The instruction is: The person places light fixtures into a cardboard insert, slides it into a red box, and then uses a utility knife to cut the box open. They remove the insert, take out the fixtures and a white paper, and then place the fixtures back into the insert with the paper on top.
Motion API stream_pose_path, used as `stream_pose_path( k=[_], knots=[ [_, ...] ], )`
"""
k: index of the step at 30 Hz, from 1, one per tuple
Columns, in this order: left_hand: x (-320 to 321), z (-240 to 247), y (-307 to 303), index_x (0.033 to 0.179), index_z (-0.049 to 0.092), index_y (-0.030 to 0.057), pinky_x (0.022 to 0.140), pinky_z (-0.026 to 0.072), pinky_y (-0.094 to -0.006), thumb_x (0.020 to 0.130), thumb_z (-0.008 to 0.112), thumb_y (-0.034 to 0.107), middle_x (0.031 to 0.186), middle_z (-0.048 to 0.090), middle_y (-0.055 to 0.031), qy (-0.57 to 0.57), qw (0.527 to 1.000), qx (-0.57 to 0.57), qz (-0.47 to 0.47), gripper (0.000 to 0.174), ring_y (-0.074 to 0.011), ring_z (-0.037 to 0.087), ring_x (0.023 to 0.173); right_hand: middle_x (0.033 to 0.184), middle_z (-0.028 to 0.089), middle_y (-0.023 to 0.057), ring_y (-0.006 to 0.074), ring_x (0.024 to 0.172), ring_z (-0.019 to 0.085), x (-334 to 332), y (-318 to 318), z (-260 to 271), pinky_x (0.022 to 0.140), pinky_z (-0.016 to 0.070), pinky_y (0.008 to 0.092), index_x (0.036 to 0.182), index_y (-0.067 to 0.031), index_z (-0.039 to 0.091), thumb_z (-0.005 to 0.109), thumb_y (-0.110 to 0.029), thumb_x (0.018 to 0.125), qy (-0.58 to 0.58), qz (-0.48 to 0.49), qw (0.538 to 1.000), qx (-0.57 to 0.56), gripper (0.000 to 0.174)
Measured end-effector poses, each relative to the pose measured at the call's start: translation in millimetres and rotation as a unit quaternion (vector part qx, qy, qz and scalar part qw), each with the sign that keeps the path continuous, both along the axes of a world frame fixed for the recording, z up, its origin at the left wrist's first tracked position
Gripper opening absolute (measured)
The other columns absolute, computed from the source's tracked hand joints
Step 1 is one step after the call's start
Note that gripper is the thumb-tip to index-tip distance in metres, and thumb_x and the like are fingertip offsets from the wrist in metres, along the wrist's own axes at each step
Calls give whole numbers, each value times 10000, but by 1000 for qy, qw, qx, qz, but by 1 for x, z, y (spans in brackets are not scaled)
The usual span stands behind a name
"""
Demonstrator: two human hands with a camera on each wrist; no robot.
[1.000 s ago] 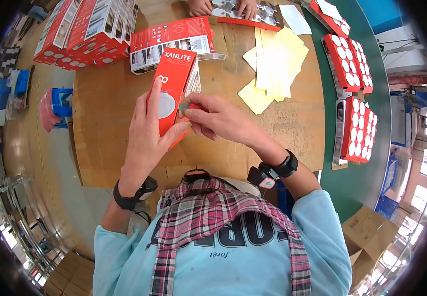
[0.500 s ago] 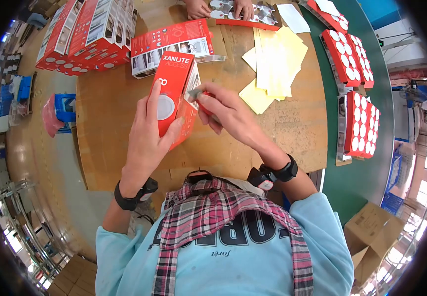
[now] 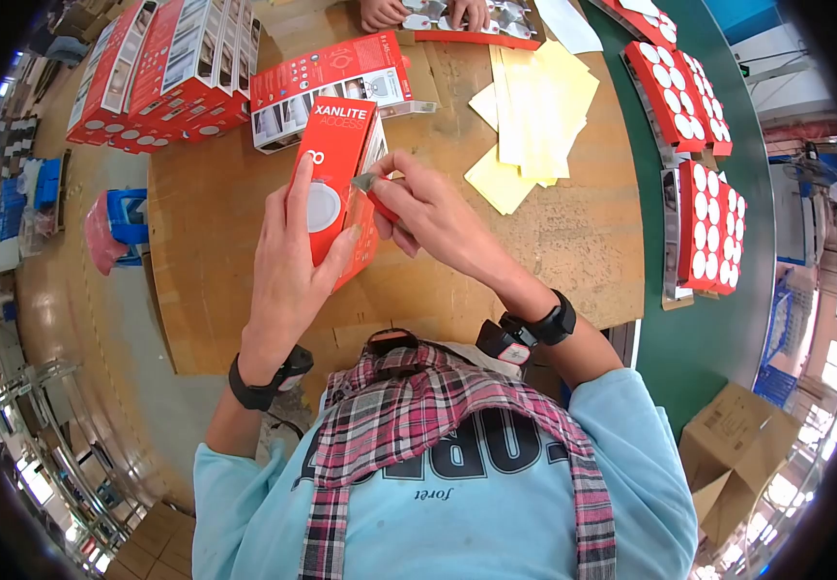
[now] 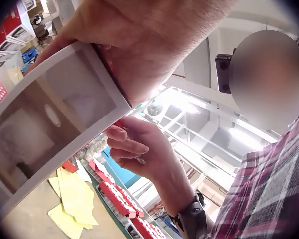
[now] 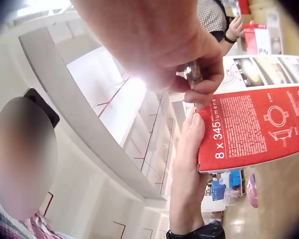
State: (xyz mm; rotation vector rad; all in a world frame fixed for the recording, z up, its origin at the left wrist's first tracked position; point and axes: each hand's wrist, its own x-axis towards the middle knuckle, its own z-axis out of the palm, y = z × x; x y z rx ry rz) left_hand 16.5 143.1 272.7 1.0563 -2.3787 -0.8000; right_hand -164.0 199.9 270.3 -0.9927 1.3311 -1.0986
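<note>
A tall red XANLITE box (image 3: 334,145) stands tilted over the table, with a white disc on its front. My left hand (image 3: 288,237) grips it from the left, fingers along the front and thumb at the right-hand edge. In my right hand (image 3: 428,205) is a small red tool with a flat grey tip (image 3: 364,181), pinched between thumb and forefinger. That tip is right at the box's right front edge. The right wrist view shows a shiny metal piece (image 5: 193,73) between the curled fingers, near the box's red printed side (image 5: 249,129).
Another red box (image 3: 327,82) lies just behind, and stacked boxes (image 3: 182,72) stand at the back left. Yellow sheets (image 3: 534,116) lie right of centre. Across the table another person's hands (image 3: 467,12) work at a tray. Red packs with white discs (image 3: 713,227) line the green surface.
My right hand first drew the tool off the box's front edge and farther up its side, then came slightly back left to that edge. The left hand's hold is unchanged.
</note>
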Motion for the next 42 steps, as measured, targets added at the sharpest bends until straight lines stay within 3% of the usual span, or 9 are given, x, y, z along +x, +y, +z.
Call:
stream_pose_path(
  k=[2, 5, 17, 23, 26, 32, 42],
  knots=[
    [0, -1, 0, 1451, 275, 79, 958, 411, -402, 862, 629, 217, 1230, 462, -179, 1, 1000, -6, 0, 701, -312, 495, 1136, 591, 549, 71, 133, 467, 509, -1, 0, 2, 444, 401, 294, 925, 33, 451, 428, -155, 952, -5, -10, 1000, 4, 191],
    [0, -2, 2, 1451, 275, 80, 956, 412, -403, 861, 628, 211, 1227, 464, -179, 3, 1000, -8, 1, 700, -314, 496, 1134, 634, 516, 25, 74, 462, 440, 0, 1, 2, 446, 353, 227, 983, -18, 442, 409, -173, 976, 4, 0, 1000, 10, 159],
    [2, -1, 4, 1448, 260, 69, 933, 431, -434, 813, 664, 183, 1247, 442, -202, 4, 1000, -9, -13, 761, -357, 492, 1132, 656, 534, 25, 75, 459, 436, -7, 1, 9, 457, 346, 225, 997, -20, 468, 416, -179, 973, -65, 35, 996, 48, 169],
    [2, 2, 5, 1451, 256, 76, 926, 439, -431, 803, 673, 159, 1242, 445, -199, 5, 1000, 3, -11, 775, -353, 499, 1120, 654, 530, 27, 80, 460, 436, 7, 6, -2, 458, 358, 233, 989, -12, 460, 419, -180, 971, -24, -17, 999, 12, 174],
    [2, 1, 8, 1452, 256, 81, 924, 440, -433, 803, 674, 161, 1238, 444, -201, 10, 1000, -7, -10, 777, -355, 500, 1117, 654, 536, 34, 83, 459, 444, 4, 5, 0, 456, 364, 235, 978, -7, 461, 423, -177, 967, -10, 2, 1000, 18, 175],
    [2, 1, 9, 1455, 251, 80, 911, 445, -436, 817, 668, 191, 1227, 439, -207, 4, 1000, -1, -13, 771, -364, 503, 1109, 663, 561, 48, 90, 460, 464, -5, -1, 4, 454, 367, 233, 983, 1, 480, 423, -175, 963, -125, 32, 989, 69, 187],
    [1, -1, 13, 1459, 244, 88, 892, 451, -428, 844, 664, 268, 1205, 437, -196, -3, 1000, -8, -15, 766, -345, 514, 1086, 636, 539, 46, 104, 485, 490, 5, 10, 5, 457, 388, 251, 996, -3, 451, 409, -176, 971, 11, 61, 998, 27, 180]
  ],
)
